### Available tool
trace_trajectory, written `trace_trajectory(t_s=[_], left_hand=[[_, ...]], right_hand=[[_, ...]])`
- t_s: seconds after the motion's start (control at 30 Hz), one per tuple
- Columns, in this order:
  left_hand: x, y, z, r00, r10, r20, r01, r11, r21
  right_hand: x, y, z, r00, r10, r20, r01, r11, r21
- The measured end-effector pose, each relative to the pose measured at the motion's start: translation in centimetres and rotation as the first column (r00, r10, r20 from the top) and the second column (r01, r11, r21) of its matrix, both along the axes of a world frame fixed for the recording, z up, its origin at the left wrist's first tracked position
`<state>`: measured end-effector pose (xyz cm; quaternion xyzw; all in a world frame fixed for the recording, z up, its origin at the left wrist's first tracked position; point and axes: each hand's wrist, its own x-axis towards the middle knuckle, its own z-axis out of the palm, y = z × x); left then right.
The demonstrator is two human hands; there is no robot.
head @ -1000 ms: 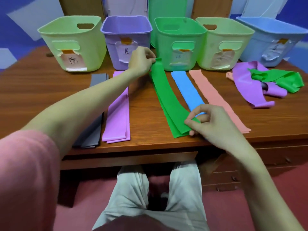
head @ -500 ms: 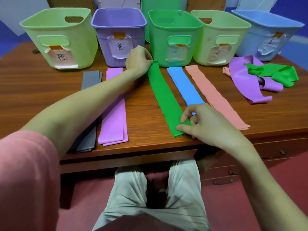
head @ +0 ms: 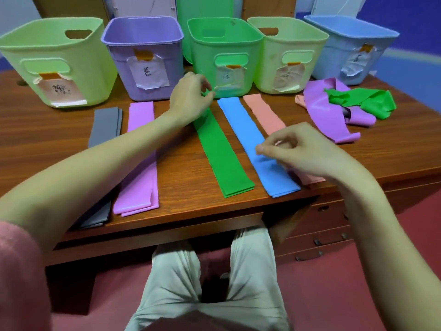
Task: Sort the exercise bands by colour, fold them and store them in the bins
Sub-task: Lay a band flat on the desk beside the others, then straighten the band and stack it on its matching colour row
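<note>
Several folded bands lie side by side on the wooden desk (head: 181, 206): grey (head: 105, 125), purple (head: 140, 182), green (head: 222, 158), blue (head: 241, 125) and pink (head: 265, 113). My left hand (head: 191, 96) rests at the far end of the green band, its fingertips pinched on that end. My right hand (head: 298, 151) hovers above the blue and pink bands with thumb and forefinger together and nothing visible in them. It hides the near part of the pink band.
Five labelled bins stand along the back: light green (head: 47, 56), purple (head: 143, 44), green (head: 222, 44), another light green (head: 286, 44) and blue (head: 346, 39). A loose heap of purple (head: 319, 103) and green (head: 358, 101) bands lies at the right.
My right hand has let go of the green band's near end and risen to the right, over the blue band. The green band now lies flat; my left hand stays at its far end.
</note>
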<state>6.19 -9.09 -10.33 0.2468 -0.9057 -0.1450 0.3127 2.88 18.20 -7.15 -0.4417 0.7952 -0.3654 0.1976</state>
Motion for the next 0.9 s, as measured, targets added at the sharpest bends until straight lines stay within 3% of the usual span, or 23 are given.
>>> trace_trajectory(t_s=[0.07, 0.17, 0.27, 0.37, 0.47, 0.57, 0.67, 0.77, 0.9], left_hand=[[-0.4, 2.3, 0.6, 0.995, -0.099, -0.015, 0.099, 0.995, -0.026], [-1.5, 6.2, 1.7, 0.962, -0.273, 0.017, 0.273, 0.961, -0.034], [-3.2, 9.4, 2.4, 0.907, -0.411, 0.094, 0.415, 0.91, -0.026], [-4.8, 11.6, 2.3, 0.858, -0.5, 0.117, 0.504, 0.864, -0.006], [-5.9, 13.1, 2.2, 0.824, -0.556, 0.112, 0.558, 0.83, 0.015], [-6.5, 13.8, 2.7, 0.8, -0.598, 0.048, 0.595, 0.801, 0.072], [-6.4, 14.4, 3.8, 0.759, -0.645, -0.092, 0.65, 0.74, 0.173], [-6.0, 14.7, 4.4, 0.736, -0.638, -0.226, 0.677, 0.706, 0.209], [-6.2, 14.6, 4.9, 0.722, -0.631, -0.283, 0.689, 0.69, 0.22]], right_hand=[[-3.5, 0.7, -1.5, 0.979, -0.197, -0.055, 0.191, 0.977, -0.09], [-8.3, 2.8, -2.9, 0.845, -0.454, -0.284, 0.438, 0.891, -0.119], [-11.0, 5.2, -3.2, 0.8, -0.388, -0.457, 0.466, 0.883, 0.066], [-12.4, 6.5, -3.4, 0.844, -0.34, -0.416, 0.432, 0.889, 0.15], [-13.2, 6.7, -2.9, 0.813, -0.396, -0.427, 0.42, 0.907, -0.04], [-13.1, 6.6, -0.8, 0.883, -0.39, -0.261, 0.303, 0.898, -0.319], [-12.4, 6.8, 1.6, 0.923, -0.339, -0.185, 0.209, 0.841, -0.499], [-12.2, 7.2, 3.0, 0.952, -0.276, -0.133, 0.16, 0.818, -0.553], [-12.2, 7.0, 4.1, 0.969, -0.21, -0.128, 0.099, 0.809, -0.58]])
